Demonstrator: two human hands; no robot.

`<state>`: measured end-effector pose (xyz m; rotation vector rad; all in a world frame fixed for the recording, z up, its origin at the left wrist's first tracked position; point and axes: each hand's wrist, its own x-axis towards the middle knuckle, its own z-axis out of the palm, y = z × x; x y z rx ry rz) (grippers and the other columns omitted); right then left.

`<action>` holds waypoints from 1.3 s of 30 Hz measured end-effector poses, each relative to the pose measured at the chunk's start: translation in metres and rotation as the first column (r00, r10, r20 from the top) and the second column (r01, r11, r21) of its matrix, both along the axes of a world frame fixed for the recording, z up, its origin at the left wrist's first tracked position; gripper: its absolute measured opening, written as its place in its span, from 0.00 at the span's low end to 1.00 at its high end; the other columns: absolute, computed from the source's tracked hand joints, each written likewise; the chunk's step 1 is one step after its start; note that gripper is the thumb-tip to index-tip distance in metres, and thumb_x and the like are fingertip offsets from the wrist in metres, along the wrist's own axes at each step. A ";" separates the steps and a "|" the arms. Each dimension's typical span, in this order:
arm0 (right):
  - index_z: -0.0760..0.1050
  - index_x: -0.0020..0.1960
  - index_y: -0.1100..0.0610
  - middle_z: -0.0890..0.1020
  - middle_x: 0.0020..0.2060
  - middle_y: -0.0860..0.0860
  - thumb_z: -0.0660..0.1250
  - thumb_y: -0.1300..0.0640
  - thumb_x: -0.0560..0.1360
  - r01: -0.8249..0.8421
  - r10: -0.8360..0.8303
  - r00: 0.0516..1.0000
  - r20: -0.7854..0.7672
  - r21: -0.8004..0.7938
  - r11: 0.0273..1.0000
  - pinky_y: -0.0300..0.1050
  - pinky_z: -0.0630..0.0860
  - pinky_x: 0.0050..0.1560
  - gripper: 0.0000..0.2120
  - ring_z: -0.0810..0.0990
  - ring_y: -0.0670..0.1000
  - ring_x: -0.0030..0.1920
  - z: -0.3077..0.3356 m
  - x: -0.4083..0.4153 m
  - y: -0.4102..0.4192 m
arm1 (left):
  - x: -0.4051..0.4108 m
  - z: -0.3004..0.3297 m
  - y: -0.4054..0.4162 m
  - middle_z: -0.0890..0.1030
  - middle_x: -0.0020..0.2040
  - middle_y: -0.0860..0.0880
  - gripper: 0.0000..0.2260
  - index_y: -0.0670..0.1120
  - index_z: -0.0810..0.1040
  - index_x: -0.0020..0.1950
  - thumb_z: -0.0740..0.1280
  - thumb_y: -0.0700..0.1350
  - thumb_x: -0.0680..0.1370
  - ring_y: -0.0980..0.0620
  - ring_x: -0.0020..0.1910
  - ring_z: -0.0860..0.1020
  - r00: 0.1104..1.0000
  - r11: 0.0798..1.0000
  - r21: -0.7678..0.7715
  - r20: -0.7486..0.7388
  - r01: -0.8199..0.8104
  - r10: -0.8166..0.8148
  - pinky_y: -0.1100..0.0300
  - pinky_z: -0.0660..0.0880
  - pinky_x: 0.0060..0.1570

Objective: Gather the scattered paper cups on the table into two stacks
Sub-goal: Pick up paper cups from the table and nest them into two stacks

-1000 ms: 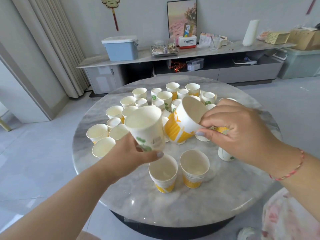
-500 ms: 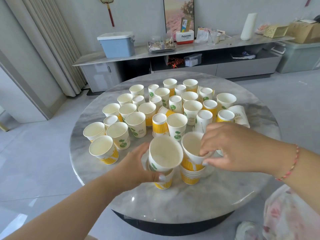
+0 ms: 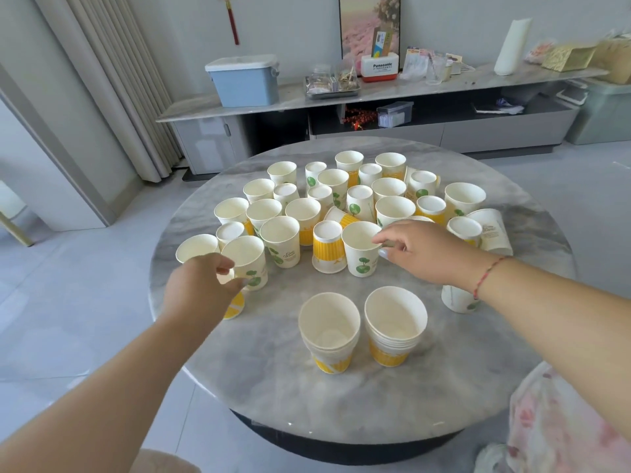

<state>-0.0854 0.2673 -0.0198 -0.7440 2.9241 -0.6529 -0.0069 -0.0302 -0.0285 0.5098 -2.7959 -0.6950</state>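
Round grey marbled surface (image 3: 273, 387) fills the middle of the frame, with a long low cabinet (image 3: 375, 97) against the wall across the top.

Scattered paper cups (image 3: 392, 206) occupy the upper half of the surface in a tight cluster. All are white inside. Some carry a green leaf print on a white wall; others have a yellow band. Most stand upright with mouths up; several stand upside down, and one at the right edge of the cluster lies tilted.

Two stacks stand side by side, slightly apart, in the lower centre. Left stack (image 3: 329, 331) and right stack (image 3: 395, 324) each show several nested rims, with a yellow-banded cup at the bottom.

Left hand (image 3: 201, 288), at centre left, has thumb and fingers closing on the rim of a green-leaf cup (image 3: 246, 261); firm grip cannot be confirmed. A yellow cup is partly hidden beneath this hand.

Right hand (image 3: 426, 252), at centre right, pinches the rim of another green-leaf cup (image 3: 362, 249), thumb outside and fingertip on the lip. A red cord bracelet (image 3: 486, 276) sits on that wrist.
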 end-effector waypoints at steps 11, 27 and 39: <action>0.79 0.54 0.59 0.83 0.47 0.53 0.63 0.61 0.76 0.036 -0.037 0.999 0.011 0.075 0.997 0.44 0.74 0.48 0.10 0.80 0.54 0.49 -0.018 -0.016 -0.018 | 0.007 -0.001 -0.013 0.78 0.35 0.48 0.10 0.46 0.74 0.36 0.65 0.48 0.76 0.44 0.38 0.74 0.988 0.956 -0.292 0.157 0.035 0.012 0.58 0.68 0.32; 0.82 0.36 0.53 0.83 0.35 0.43 0.69 0.49 0.68 -0.279 0.242 0.938 -0.250 -0.124 0.952 0.31 0.74 0.40 0.08 0.79 0.42 0.39 0.062 0.071 0.034 | 0.052 0.044 0.044 0.73 0.33 0.62 0.06 0.53 0.78 0.40 0.64 0.52 0.73 0.58 0.31 0.70 0.661 0.712 -0.232 -0.266 0.663 -0.702 0.70 0.67 0.31; 0.82 0.47 0.56 0.83 0.45 0.49 0.61 0.46 0.75 -0.049 0.037 0.990 -0.136 -0.091 0.995 0.33 0.71 0.42 0.16 0.77 0.46 0.44 0.018 0.064 0.056 | 0.033 0.023 0.047 0.79 0.40 0.60 0.13 0.53 0.82 0.46 0.60 0.57 0.76 0.64 0.38 0.74 0.780 0.785 -0.102 -0.088 0.611 -0.619 0.66 0.68 0.36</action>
